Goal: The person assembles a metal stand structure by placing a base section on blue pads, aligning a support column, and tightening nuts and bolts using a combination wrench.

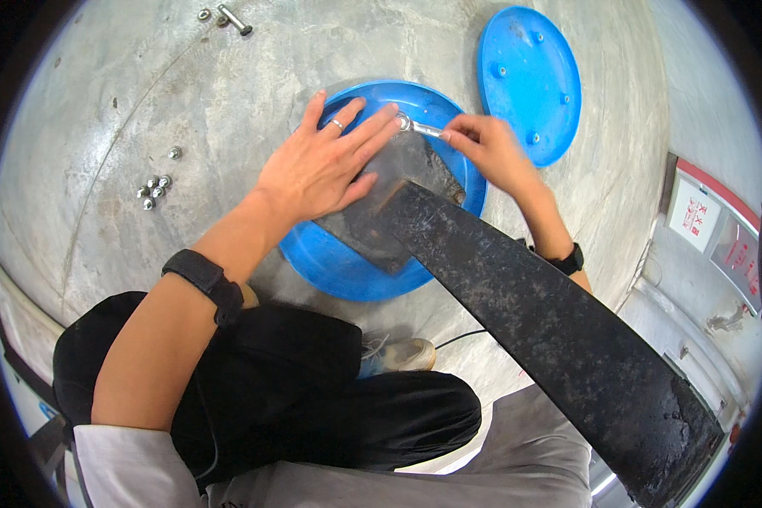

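Bright even daylight, soft shadows, sharp centre, strong fisheye bending, dark vignetted rim

Single head view, looking steeply down, close above concrete floor [186, 102]; fisheye-bent edges.

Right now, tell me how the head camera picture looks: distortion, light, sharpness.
Head view: strong fisheye bending, black corners around the circle; soft even light, faint shadows under the left hand and right hand on the round blue plastic disc; the long dark rusty metal blade looms large; all fairly sharp.
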`<state>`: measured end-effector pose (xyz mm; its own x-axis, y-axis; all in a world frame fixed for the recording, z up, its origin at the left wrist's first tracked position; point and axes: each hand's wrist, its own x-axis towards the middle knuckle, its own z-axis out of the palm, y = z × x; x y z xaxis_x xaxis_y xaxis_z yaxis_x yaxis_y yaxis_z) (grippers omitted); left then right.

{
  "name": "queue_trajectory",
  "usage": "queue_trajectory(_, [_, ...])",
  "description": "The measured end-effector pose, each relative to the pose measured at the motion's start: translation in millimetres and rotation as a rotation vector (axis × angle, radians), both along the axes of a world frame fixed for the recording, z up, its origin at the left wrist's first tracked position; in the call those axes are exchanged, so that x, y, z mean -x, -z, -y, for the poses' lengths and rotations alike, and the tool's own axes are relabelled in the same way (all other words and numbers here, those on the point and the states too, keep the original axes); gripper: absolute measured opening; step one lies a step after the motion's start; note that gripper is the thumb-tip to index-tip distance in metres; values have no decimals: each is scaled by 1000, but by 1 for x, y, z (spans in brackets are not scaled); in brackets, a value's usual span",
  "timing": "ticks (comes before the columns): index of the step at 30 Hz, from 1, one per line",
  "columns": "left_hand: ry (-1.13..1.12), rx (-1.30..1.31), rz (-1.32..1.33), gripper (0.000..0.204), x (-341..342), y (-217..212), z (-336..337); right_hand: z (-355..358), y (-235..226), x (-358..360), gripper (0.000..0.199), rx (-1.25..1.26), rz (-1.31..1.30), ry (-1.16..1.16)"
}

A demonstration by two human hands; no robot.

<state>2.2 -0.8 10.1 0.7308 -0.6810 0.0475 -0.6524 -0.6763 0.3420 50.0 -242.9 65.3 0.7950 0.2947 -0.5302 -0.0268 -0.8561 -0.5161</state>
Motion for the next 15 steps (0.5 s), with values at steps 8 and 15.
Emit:
queue_trajectory(8, [-19,-2,-7,66,0,0,0,-19,-24,-34,9,185,523,-551])
queue_trajectory(15, [-43,13,-24,69,1,3,0,-2,-5,-37,14,-118,309,-321])
